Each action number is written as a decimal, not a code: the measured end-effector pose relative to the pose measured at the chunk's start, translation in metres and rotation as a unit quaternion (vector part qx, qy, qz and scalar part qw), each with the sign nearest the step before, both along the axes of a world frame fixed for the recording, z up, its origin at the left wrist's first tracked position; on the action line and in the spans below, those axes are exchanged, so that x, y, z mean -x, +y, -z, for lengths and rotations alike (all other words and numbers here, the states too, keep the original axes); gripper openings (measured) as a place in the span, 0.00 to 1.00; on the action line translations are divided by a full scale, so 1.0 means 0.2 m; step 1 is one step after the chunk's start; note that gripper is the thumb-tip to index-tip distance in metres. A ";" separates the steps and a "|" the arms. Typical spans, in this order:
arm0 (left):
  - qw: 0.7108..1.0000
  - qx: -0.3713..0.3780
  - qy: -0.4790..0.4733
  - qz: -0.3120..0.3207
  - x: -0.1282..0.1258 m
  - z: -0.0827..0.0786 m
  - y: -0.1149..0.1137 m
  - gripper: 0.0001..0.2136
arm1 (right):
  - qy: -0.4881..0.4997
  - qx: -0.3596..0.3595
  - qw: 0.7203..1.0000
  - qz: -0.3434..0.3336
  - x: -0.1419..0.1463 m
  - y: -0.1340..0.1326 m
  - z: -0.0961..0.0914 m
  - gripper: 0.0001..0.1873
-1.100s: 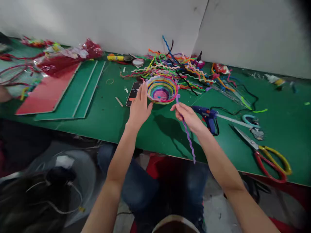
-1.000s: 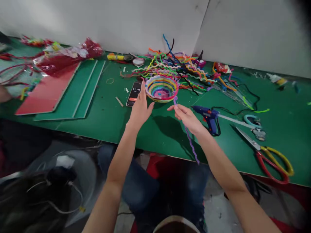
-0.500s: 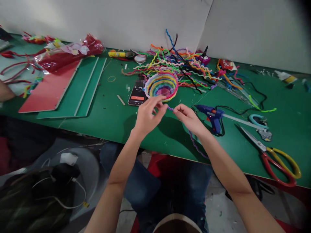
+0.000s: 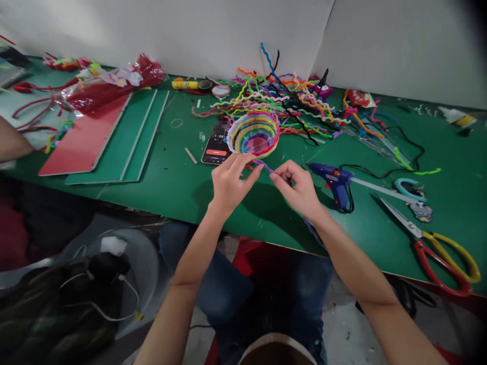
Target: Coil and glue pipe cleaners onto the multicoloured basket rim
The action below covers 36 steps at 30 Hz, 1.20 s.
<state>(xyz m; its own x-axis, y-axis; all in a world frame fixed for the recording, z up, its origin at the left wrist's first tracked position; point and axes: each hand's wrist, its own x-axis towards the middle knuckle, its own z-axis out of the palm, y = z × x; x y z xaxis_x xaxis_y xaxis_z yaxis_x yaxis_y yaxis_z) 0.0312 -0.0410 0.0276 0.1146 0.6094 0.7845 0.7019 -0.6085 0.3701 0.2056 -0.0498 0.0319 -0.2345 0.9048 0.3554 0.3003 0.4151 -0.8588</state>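
A small bowl (image 4: 253,133) coiled from many-coloured pipe cleaners rests tilted on the green table (image 4: 167,177). My left hand (image 4: 230,182) pinches the bowl's near rim where a wavy purple pipe cleaner (image 4: 266,167) joins it. My right hand (image 4: 299,188) is closed on that same purple pipe cleaner a little to the right; its free end (image 4: 314,233) hangs down past my wrist over the table edge.
Behind the bowl lies a heap of pipe cleaners (image 4: 281,99). A phone (image 4: 215,144) sits left of the bowl. A blue glue gun (image 4: 337,180) and large scissors (image 4: 437,246) are on the right. Green and red boards (image 4: 110,134) lie left. A person's arm (image 4: 13,144) shows at far left.
My left hand left the bowl's left side and came to its near rim, pinching there. My right hand drew closer to it, pulling the purple pipe cleaner in. The bowl tipped toward me.
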 end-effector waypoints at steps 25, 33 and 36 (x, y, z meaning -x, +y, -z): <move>0.988 0.005 0.135 0.070 0.15 -0.07 0.01 0.08 | -0.083 -0.077 0.994 0.005 -0.10 0.06 -0.02 0.10; 0.986 0.009 0.152 0.068 0.20 -0.10 -0.01 0.06 | -0.109 -0.090 0.988 -0.058 -0.11 0.06 -0.03 0.12; 0.984 0.039 0.155 0.076 0.19 -0.10 -0.02 0.11 | -0.111 -0.087 0.989 -0.044 -0.10 0.05 -0.02 0.11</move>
<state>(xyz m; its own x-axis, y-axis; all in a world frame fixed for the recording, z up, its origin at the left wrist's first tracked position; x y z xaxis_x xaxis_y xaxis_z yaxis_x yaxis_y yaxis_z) -0.0069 -0.0452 0.0474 0.4349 0.6240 0.6492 0.6919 -0.6930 0.2027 0.2247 -0.0394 0.0354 -0.3989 0.8073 0.4348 0.4290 0.5834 -0.6896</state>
